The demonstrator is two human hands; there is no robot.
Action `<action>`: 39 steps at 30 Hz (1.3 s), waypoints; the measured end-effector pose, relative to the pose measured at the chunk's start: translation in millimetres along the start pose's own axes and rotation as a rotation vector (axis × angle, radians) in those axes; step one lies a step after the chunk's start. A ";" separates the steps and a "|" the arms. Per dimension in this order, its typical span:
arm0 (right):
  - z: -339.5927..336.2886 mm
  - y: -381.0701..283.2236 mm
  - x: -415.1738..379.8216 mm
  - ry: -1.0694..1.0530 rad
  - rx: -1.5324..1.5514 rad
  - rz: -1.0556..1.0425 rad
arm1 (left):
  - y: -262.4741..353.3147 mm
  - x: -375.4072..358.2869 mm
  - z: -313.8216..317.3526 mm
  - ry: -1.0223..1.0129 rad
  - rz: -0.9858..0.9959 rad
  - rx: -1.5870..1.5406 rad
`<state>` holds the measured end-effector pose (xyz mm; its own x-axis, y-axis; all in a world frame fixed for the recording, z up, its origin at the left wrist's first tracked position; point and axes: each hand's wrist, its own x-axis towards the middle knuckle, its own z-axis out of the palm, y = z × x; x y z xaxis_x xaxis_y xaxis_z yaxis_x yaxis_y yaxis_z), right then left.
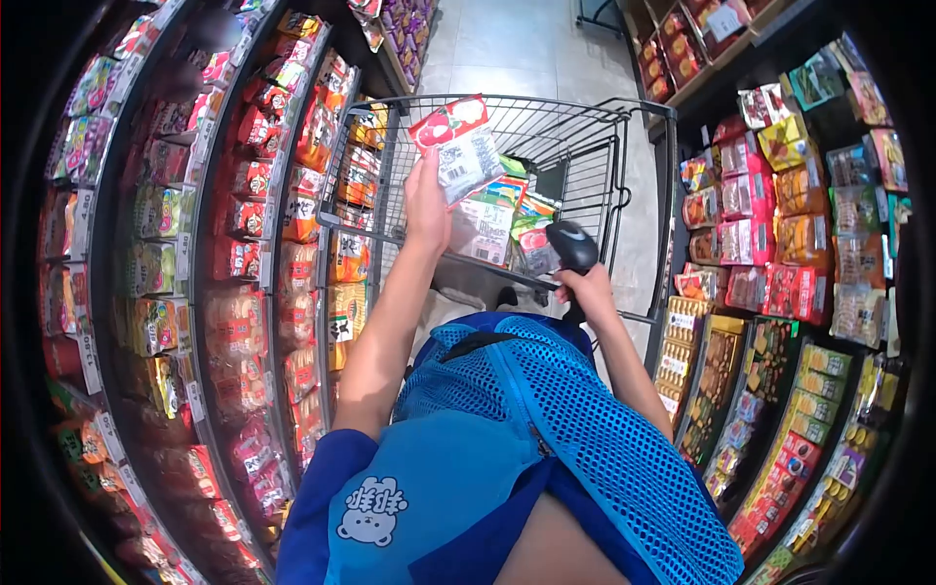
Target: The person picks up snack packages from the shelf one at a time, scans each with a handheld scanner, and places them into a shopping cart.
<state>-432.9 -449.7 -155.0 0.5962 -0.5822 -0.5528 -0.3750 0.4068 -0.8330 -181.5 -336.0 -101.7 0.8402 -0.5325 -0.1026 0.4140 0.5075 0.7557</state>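
My left hand (427, 207) is closed on the edge of a red and white snack packet (466, 161), held up over the shopping cart (390, 234) with its barcode side showing. In my right hand (588, 291) is a black handheld scanner (573, 248), gripped by its handle, its head over the cart's near edge. Below the held packet, a clear and white package (482, 229) lies in the cart. Green and colourful packets (531, 210) are beside it, partly hidden by the package and the scanner.
Shelves of packaged snacks (237, 253) rise close on the left. More shelves with bags and boxes (780, 205) stand on the right. Grey tiled floor (497, 49) runs ahead between them, beyond the cart. Wooden display bins (682, 49) are at the upper right.
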 end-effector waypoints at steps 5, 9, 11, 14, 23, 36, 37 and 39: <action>51.6 -31.1 0.6 -0.213 -0.129 -0.026 | -7.8 8.3 -7.8 0.027 0.056 0.063; 81.4 -72.8 -1.4 -0.277 -0.093 -0.108 | -12.6 10.8 -16.5 0.015 0.080 0.072; 89.3 -92.7 -7.0 -0.288 -0.117 -0.136 | -12.9 11.0 -20.4 0.010 0.087 0.073; 93.8 -105.9 -11.6 -0.297 -0.123 -0.165 | -6.0 8.6 -17.7 -0.028 0.089 0.076; 80.5 -119.6 -36.3 -0.300 -0.160 -0.152 | -17.1 19.4 -31.2 -0.049 0.072 0.104; 9.7 -88.2 -74.9 -0.195 0.152 -0.267 | -18.1 26.6 -67.5 -0.009 0.070 0.146; -0.6 -81.9 -75.3 -0.146 0.113 -0.267 | -24.4 25.6 -70.8 0.030 0.031 0.259; -15.8 -71.9 -76.0 -0.045 0.176 -0.278 | -50.4 15.1 -73.7 0.021 -0.086 0.441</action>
<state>-462.5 -445.9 -53.5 0.6909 -0.6579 -0.2996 -0.0674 0.3541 -0.9328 -163.9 -319.6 -189.0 0.8180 -0.5442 -0.1866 0.2975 0.1225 0.9468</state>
